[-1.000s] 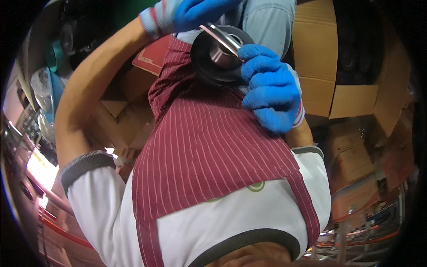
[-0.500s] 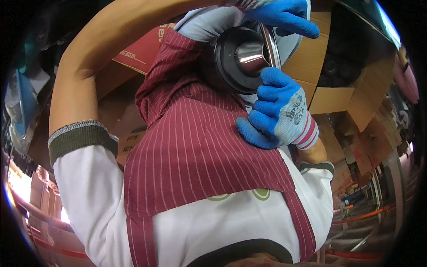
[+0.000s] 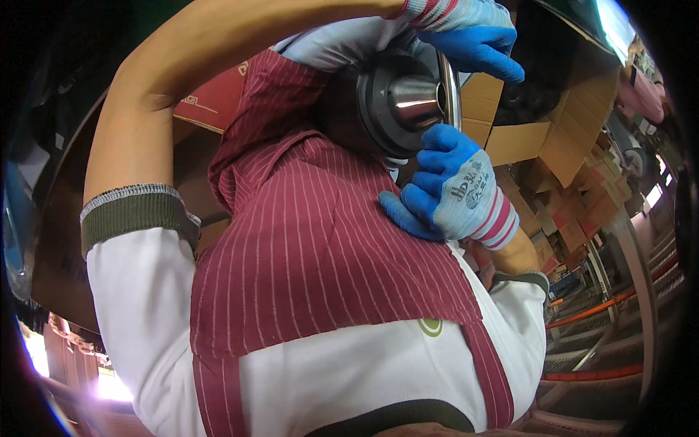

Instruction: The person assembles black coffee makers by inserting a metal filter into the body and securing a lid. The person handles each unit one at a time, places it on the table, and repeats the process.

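A shiny curved steel piece [image 3: 452,95], seen nearly edge-on, spans the gap between my two blue-coated gloves. Its upper end runs under the palm of my left hand [image 3: 473,45], which closes on it with a finger stretched out to the right. At the lower end, my right hand [image 3: 453,182] has its fingers curled against the piece, thumb pointing left over my apron. Just left of the steel sits a round black disc [image 3: 375,109] with a polished steel cone [image 3: 416,100] at its middle. Whether cone and curved piece are joined cannot be told.
An open cardboard box [image 3: 520,142] with dark round things inside stands beyond my right hand. A red box [image 3: 215,102] lies behind my left arm. Stacked cartons [image 3: 575,211] and metal racking [image 3: 604,291] are at the right. My striped maroon apron [image 3: 320,255] fills the middle.
The view has shifted slightly. Both hands keep their places on the steel piece, with my right hand a little lower in the picture. The black disc appears turned slightly more side-on.
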The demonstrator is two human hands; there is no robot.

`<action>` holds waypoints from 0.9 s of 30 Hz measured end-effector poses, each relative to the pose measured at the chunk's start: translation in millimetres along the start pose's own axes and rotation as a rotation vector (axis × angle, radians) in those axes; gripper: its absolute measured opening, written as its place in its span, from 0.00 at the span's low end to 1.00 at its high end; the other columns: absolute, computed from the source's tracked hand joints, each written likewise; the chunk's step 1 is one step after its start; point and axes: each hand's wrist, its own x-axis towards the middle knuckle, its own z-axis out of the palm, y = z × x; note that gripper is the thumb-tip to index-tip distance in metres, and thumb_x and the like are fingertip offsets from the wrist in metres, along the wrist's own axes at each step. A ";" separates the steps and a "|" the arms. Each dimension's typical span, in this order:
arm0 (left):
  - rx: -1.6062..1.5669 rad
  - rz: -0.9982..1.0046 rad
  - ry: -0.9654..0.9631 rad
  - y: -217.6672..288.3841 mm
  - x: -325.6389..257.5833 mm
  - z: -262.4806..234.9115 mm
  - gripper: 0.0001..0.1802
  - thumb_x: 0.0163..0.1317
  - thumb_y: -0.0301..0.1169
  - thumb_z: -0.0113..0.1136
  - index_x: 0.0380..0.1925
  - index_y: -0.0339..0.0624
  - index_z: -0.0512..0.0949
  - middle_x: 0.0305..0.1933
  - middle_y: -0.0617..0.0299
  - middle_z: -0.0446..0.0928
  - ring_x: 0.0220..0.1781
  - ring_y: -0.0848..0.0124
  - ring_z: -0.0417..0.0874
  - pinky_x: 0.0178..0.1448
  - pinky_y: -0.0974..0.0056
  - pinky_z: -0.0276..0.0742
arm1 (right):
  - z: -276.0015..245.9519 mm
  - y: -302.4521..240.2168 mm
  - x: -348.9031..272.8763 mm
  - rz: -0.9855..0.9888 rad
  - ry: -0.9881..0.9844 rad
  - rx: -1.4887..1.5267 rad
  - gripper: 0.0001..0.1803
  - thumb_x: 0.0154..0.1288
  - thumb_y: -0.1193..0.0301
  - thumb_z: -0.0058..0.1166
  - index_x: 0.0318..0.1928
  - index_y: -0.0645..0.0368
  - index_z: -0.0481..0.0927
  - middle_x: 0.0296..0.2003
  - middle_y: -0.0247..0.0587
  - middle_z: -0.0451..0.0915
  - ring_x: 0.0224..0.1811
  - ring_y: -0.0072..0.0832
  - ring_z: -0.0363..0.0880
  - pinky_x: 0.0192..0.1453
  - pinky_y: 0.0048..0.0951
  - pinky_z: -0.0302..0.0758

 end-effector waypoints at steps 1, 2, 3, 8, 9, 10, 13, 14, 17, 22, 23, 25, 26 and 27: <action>-0.029 0.023 -0.037 -2.1 2.6 -0.5 0.35 0.74 0.58 0.47 0.23 0.42 0.86 0.25 0.46 0.83 0.30 0.45 0.85 0.39 0.47 0.81 | 2.3 -1.6 0.2 0.016 -0.010 -0.005 0.26 0.46 0.67 0.70 0.09 0.47 0.62 0.07 0.30 0.58 0.16 0.29 0.64 0.36 0.35 0.69; -0.053 0.033 -0.065 -2.4 3.4 -4.2 0.34 0.74 0.58 0.47 0.23 0.42 0.86 0.25 0.46 0.83 0.30 0.45 0.85 0.40 0.47 0.81 | 3.5 -2.3 -0.1 0.016 -0.026 -0.009 0.26 0.46 0.67 0.70 0.09 0.47 0.62 0.07 0.30 0.57 0.16 0.29 0.64 0.35 0.35 0.68; -0.076 0.043 -0.093 -3.2 4.3 -6.3 0.34 0.74 0.57 0.47 0.24 0.42 0.87 0.26 0.46 0.83 0.30 0.45 0.85 0.40 0.47 0.81 | 3.8 -2.3 0.1 0.016 -0.042 -0.013 0.26 0.46 0.66 0.70 0.09 0.47 0.62 0.07 0.30 0.57 0.16 0.29 0.64 0.35 0.35 0.68; -0.059 0.002 -0.103 -0.5 4.1 -5.5 0.33 0.74 0.57 0.47 0.25 0.43 0.87 0.27 0.46 0.84 0.32 0.45 0.86 0.41 0.47 0.81 | 4.7 -0.4 9.9 -0.022 -0.021 0.059 0.26 0.50 0.67 0.73 0.09 0.46 0.66 0.08 0.27 0.61 0.14 0.25 0.63 0.28 0.31 0.66; -0.046 -0.020 -0.131 1.3 4.6 -8.0 0.33 0.73 0.57 0.47 0.26 0.43 0.87 0.27 0.46 0.84 0.32 0.45 0.86 0.41 0.47 0.81 | 7.3 0.1 10.3 -0.026 0.011 0.074 0.26 0.49 0.66 0.73 0.09 0.46 0.65 0.08 0.27 0.61 0.14 0.25 0.63 0.27 0.31 0.65; -0.052 -0.001 -0.111 0.4 3.1 -8.5 0.33 0.73 0.57 0.47 0.26 0.43 0.87 0.27 0.46 0.84 0.32 0.45 0.86 0.41 0.47 0.81 | 5.1 0.0 12.8 -0.048 -0.022 0.074 0.26 0.49 0.66 0.73 0.09 0.46 0.65 0.08 0.27 0.61 0.14 0.25 0.63 0.26 0.31 0.64; -0.047 0.047 -0.058 -5.1 2.3 -3.7 0.32 0.71 0.58 0.49 0.27 0.44 0.88 0.27 0.47 0.85 0.32 0.45 0.86 0.41 0.47 0.82 | 5.1 1.0 16.9 -0.129 0.004 0.082 0.27 0.48 0.66 0.73 0.09 0.46 0.63 0.08 0.27 0.58 0.13 0.25 0.62 0.23 0.31 0.60; -0.032 0.054 -0.042 -7.6 4.7 1.7 0.32 0.71 0.59 0.49 0.27 0.44 0.88 0.27 0.47 0.85 0.32 0.45 0.86 0.41 0.47 0.82 | 7.4 2.4 17.6 -0.138 0.016 0.086 0.27 0.48 0.66 0.73 0.09 0.46 0.63 0.09 0.27 0.57 0.13 0.25 0.61 0.23 0.31 0.60; 0.024 -0.019 -0.103 5.6 8.7 -4.6 0.32 0.70 0.59 0.50 0.27 0.45 0.88 0.27 0.47 0.85 0.31 0.45 0.86 0.40 0.47 0.82 | 9.9 2.8 21.8 -0.146 0.042 0.107 0.25 0.47 0.67 0.71 0.10 0.46 0.63 0.10 0.28 0.54 0.14 0.25 0.60 0.23 0.31 0.60; -0.026 -0.046 -0.178 9.1 7.9 -16.3 0.31 0.70 0.59 0.50 0.26 0.45 0.88 0.26 0.49 0.84 0.30 0.47 0.86 0.39 0.48 0.81 | 14.3 0.0 18.4 -0.120 -0.012 0.152 0.20 0.45 0.67 0.68 0.14 0.47 0.64 0.13 0.30 0.54 0.17 0.27 0.61 0.26 0.33 0.62; -0.007 -0.072 -0.195 13.4 11.6 -15.2 0.31 0.70 0.58 0.50 0.26 0.45 0.88 0.26 0.49 0.85 0.30 0.47 0.87 0.39 0.48 0.81 | 20.3 -0.2 12.8 -0.141 -0.035 0.110 0.19 0.44 0.67 0.67 0.15 0.47 0.65 0.14 0.30 0.55 0.17 0.27 0.61 0.27 0.33 0.62; -0.072 -0.047 -0.218 10.9 19.8 -6.5 0.31 0.70 0.58 0.50 0.26 0.46 0.88 0.26 0.51 0.85 0.30 0.50 0.87 0.39 0.50 0.82 | 24.9 -4.0 17.2 -0.100 0.020 0.166 0.15 0.43 0.67 0.66 0.20 0.47 0.68 0.16 0.30 0.58 0.19 0.28 0.63 0.30 0.35 0.65; -0.157 0.000 -0.220 2.7 23.8 3.5 0.30 0.70 0.58 0.50 0.26 0.47 0.89 0.26 0.52 0.85 0.29 0.51 0.87 0.39 0.51 0.82 | 27.0 -5.9 19.6 -0.087 0.045 0.195 0.13 0.43 0.67 0.65 0.22 0.48 0.70 0.17 0.31 0.59 0.20 0.28 0.64 0.32 0.35 0.66; -0.243 0.048 -0.222 -2.9 28.1 14.4 0.30 0.71 0.57 0.49 0.26 0.47 0.89 0.26 0.53 0.86 0.29 0.53 0.87 0.39 0.51 0.82 | 28.8 -6.7 24.0 -0.107 0.071 0.188 0.13 0.43 0.66 0.64 0.23 0.48 0.70 0.18 0.30 0.60 0.21 0.28 0.64 0.34 0.36 0.67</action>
